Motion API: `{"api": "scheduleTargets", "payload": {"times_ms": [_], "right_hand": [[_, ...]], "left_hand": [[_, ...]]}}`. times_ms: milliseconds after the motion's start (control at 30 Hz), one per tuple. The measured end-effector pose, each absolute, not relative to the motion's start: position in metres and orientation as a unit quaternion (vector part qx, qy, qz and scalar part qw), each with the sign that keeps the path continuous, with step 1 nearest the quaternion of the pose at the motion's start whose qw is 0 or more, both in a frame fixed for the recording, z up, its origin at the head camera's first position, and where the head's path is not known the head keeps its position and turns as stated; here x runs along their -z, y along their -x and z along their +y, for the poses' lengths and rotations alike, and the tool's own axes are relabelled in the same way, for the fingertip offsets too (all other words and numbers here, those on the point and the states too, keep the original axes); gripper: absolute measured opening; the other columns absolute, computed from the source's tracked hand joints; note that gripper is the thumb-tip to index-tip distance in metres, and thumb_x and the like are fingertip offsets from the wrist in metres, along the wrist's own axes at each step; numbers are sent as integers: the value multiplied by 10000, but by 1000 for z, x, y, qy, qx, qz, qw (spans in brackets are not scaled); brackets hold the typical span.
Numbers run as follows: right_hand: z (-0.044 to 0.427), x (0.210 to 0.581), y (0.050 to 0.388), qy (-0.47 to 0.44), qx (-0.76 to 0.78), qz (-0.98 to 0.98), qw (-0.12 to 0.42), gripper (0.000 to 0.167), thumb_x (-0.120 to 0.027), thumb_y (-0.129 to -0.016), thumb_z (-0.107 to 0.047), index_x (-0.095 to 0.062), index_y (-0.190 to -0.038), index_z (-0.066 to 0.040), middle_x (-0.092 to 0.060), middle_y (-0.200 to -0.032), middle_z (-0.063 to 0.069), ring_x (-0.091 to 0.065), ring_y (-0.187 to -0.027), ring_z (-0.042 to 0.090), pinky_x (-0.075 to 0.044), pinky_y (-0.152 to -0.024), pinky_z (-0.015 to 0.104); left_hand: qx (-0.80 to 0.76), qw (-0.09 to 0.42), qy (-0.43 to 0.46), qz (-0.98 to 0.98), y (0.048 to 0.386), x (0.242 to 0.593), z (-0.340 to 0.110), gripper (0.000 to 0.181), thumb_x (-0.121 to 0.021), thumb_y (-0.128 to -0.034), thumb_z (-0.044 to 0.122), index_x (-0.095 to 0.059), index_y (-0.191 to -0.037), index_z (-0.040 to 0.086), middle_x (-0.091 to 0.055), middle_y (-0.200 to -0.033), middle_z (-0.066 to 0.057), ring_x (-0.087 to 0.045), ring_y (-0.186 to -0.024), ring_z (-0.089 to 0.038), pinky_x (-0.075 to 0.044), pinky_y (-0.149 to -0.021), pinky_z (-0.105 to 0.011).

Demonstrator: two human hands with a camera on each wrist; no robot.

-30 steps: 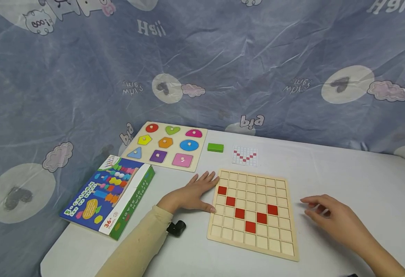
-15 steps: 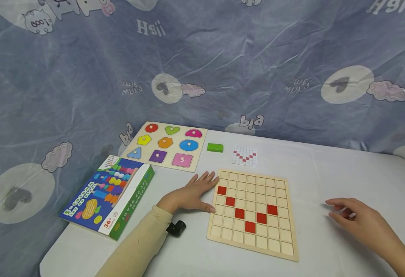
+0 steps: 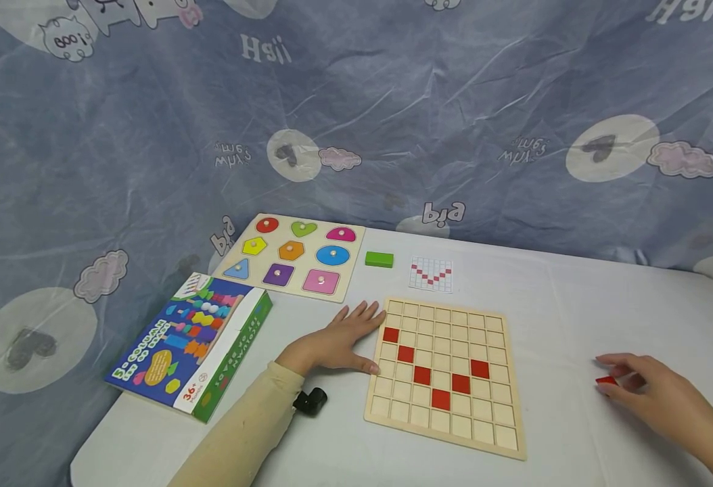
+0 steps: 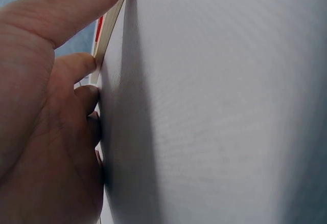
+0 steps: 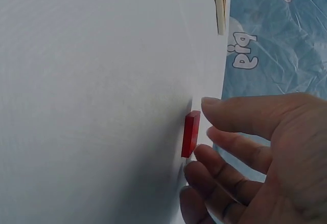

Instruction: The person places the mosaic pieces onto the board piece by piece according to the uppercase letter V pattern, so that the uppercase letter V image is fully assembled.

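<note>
My left hand point(image 3: 338, 341) rests at the left edge of the wooden grid board point(image 3: 496, 436), fingers spread, thumb and fingertips touching its rim. Several red square tiles point(image 3: 422, 375) form a V in the board's cells. To the right of the board, my right hand point(image 3: 651, 389) hovers low over the table, its fingers loosely bent. A loose red tile point(image 5: 191, 133) lies on the table between the thumb and fingers; in the right wrist view gaps show around it. The left wrist view shows the left thumb point(image 4: 76, 9) against the board's edge.
A card point(image 3: 431, 274) printed with a red V and a green block point(image 3: 379, 260) lie behind the board. Further left are a shape puzzle point(image 3: 352, 281) and a bead-set box point(image 3: 192, 345). A small black object point(image 3: 311, 402) sits beside the left wrist.
My right hand has moved right, away from the board. A loose red tile now shows at its fingertips. The left hand and the board have stayed in place.
</note>
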State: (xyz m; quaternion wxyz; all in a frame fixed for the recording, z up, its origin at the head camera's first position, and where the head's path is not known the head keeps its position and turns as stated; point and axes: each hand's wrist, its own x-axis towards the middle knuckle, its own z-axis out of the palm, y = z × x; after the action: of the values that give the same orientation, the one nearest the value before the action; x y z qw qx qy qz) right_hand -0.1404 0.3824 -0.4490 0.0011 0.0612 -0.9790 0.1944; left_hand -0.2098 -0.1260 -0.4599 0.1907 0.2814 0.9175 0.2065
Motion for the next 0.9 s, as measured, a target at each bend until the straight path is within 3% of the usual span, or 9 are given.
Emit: {"api": "scheduleTargets", "payload": {"times_ms": [167, 267, 433, 667, 900], "right_hand": [[384, 451, 147, -39, -174, -983, -54, 489, -822, -849, -238, -651, -1220, 30, -652, -944, 67, -569, -787, 144, -461, -626, 297], [384, 452, 148, -27, -172, -982, -67, 489, -818, -849, -230, -643, -1209, 51, -650, -920, 67, -581, -789, 192, -456, -629, 316], [384, 451, 146, -27, -175, -982, -62, 432, -802, -867, -221, -664, -1196, 22, -679, -910, 26, -598, -788, 169, -459, -659, 336], [382, 449, 141, -17, -191, -980, -59, 393, -769, -910, -329, -706, -1162, -35, -732, -938, 23, -584, -789, 13, -473, -758, 516], [381, 447, 141, -18, -185, -981, -49, 345, -764, -917, -379, -700, -1132, -115, -720, -936, -9, -537, -740, -93, -458, -712, 403]], "left_hand": [[-206, 189, -280, 918, 210, 460, -126, 1074, -783, -834, 550, -172, -1646, 201, -40, -1714, 3, 51, -1570, -190, 63, -1259, -429], [-207, 191, -279, 918, 210, 460, -125, 1073, -783, -834, 549, -174, -1645, 201, -43, -1714, 1, 51, -1570, -190, 62, -1259, -426], [-208, 192, -279, 917, 209, 459, -125, 1069, -784, -837, 543, -174, -1645, 199, -43, -1714, -1, 52, -1570, -191, 64, -1258, -429], [-206, 190, -279, 919, 210, 460, -125, 1070, -782, -835, 548, -174, -1646, 204, -42, -1714, 5, 54, -1570, -185, 66, -1258, -426], [-204, 188, -279, 919, 211, 462, -126, 1077, -782, -831, 556, -173, -1646, 201, -40, -1714, 7, 57, -1570, -184, 64, -1259, -429]]}}
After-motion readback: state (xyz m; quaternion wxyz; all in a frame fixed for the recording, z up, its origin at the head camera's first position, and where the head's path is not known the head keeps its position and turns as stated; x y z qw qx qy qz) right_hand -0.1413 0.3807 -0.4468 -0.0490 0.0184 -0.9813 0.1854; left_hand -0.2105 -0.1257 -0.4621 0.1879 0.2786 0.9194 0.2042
